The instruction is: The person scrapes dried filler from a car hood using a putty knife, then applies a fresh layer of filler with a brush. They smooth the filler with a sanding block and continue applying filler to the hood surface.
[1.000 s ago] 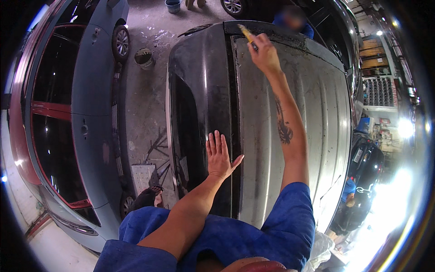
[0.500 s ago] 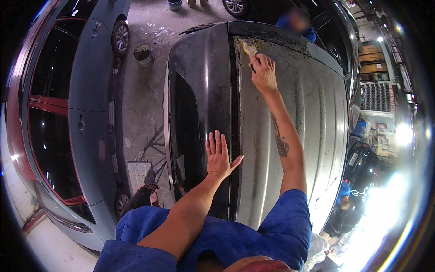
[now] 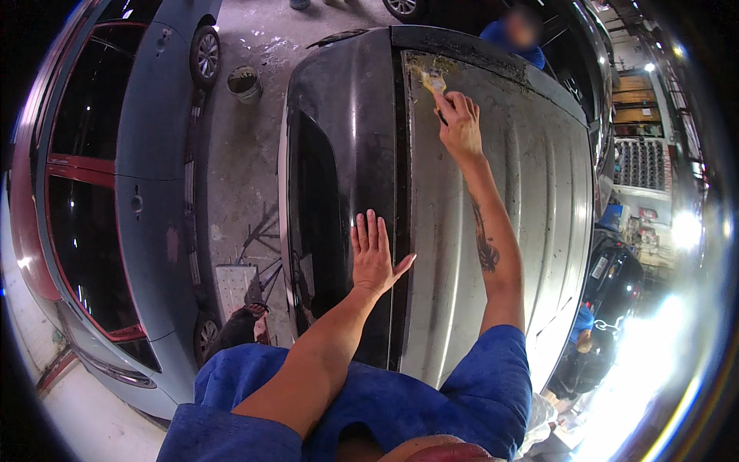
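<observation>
My right hand reaches far out over the grey ribbed car roof with its fingers closed round a small hand tool. The tool is yellow with a dark handle end and a pale, flat head; whether brush or scraper I cannot tell. Its head touches the far left corner of the roof panel, where the surface is mottled and dirty. My left hand lies flat with the fingers stretched out, on the dark side edge of the same car, the thumb reaching across the black roof groove.
To the left stands a grey car with red window frames. A bucket sits on the floor between the cars, and a metal stand is nearer me. A person in blue is beyond the roof; another person is at the right.
My right hand and the tool have shifted slightly right in the picture, still at the roof's far corner. My left hand stays flat in place. The view has tilted a little.
</observation>
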{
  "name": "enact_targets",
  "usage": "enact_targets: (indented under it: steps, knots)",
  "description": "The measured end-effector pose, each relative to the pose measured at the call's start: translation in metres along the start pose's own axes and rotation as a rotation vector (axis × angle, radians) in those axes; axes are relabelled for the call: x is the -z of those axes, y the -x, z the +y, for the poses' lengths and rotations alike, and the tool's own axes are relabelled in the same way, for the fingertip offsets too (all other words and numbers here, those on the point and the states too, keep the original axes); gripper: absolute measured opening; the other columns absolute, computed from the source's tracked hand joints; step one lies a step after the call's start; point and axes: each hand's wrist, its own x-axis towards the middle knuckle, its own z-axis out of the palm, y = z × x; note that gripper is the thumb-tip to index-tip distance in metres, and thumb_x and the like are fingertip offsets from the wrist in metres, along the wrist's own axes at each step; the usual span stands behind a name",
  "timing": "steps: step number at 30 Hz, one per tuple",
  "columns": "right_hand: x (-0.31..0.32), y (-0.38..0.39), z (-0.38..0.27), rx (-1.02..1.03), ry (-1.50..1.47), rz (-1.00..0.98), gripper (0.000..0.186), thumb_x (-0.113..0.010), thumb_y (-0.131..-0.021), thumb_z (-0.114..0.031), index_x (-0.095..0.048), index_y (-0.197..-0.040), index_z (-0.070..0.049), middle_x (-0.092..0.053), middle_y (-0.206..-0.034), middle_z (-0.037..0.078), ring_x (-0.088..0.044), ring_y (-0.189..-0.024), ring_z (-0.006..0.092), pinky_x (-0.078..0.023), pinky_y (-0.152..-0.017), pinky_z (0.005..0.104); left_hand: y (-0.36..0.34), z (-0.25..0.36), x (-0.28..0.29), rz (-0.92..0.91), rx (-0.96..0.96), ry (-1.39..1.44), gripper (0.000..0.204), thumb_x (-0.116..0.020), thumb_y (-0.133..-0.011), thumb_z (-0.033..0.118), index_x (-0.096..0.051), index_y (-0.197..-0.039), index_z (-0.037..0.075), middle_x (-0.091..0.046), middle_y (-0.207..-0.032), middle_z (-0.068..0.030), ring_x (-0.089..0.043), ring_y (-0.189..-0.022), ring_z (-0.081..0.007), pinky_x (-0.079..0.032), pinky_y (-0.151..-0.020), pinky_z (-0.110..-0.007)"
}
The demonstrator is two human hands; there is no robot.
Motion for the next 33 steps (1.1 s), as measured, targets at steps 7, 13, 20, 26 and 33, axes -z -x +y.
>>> enact_targets:
  steps: [7, 13, 20, 26, 33]
  knots:
    - [0.001, -0.002, -0.011, 0.043, 0.073, -0.209, 0.038, -0.066, -0.084, -0.005, -0.065, -0.121, -0.012, -0.055, -0.107, 0.007, -0.055, -0.103, 0.0268, -0.042, -0.088, 0.0417, 0.0, 0.0, -0.001, 0.0, 0.0, -0.016, 0.106, -0.06, -0.086, 0.062, -0.014, -0.151, -0.007, -0.008, -0.159, -0.0283, -0.006, -0.148, -0.0448, -0.007, -0.12, -0.053]
    - [0.054, 0.025, -0.008, 0.014, -0.008, -0.064, 0.028, -0.069, -0.086, -0.01, -0.067, -0.113, -0.008, -0.062, -0.096, 0.007, -0.06, -0.09, 0.0237, -0.046, -0.079, 0.0397, -0.001, -0.001, -0.003, -0.011, 0.012, 0.015, 0.106, -0.061, -0.085, 0.062, -0.015, -0.15, -0.007, -0.008, -0.159, -0.0281, -0.006, -0.148, -0.0449, -0.008, -0.12, -0.054]
    - [0.044, -0.047, 0.042, -0.664, -0.768, 0.248, 0.019, -0.066, -0.093, -0.019, -0.072, -0.092, 0.0, -0.068, -0.075, 0.004, -0.06, -0.06, 0.0101, -0.042, -0.05, 0.0247, -0.002, -0.001, -0.002, -0.012, 0.009, 0.03, 0.106, -0.061, -0.085, 0.063, -0.015, -0.151, -0.006, -0.008, -0.159, -0.028, -0.006, -0.148, -0.0449, -0.007, -0.12, -0.054]
    - [-0.008, -0.054, 0.068, -0.927, -1.099, 0.189, 0.016, -0.067, -0.092, -0.016, -0.067, -0.09, 0.0, -0.067, -0.077, 0.005, -0.061, -0.059, 0.0109, -0.041, -0.048, 0.0229, -0.001, 0.0, -0.001, 0.012, -0.005, 0.044, 0.105, -0.062, -0.085, 0.061, -0.016, -0.151, -0.007, -0.008, -0.159, -0.0281, -0.006, -0.148, -0.045, -0.007, -0.12, -0.054]
    - [-0.008, -0.061, 0.091, -0.873, -0.972, 0.204, 0.019, -0.067, -0.091, -0.018, -0.068, -0.087, 0.0, -0.066, -0.073, 0.005, -0.058, -0.056, 0.0096, -0.041, -0.048, 0.0229, -0.001, -0.001, -0.002, 0.033, -0.004, 0.041, 0.105, -0.062, -0.084, 0.063, -0.02, -0.149, -0.008, -0.01, -0.16, -0.0264, -0.007, -0.148, -0.0445, -0.008, -0.12, -0.055]
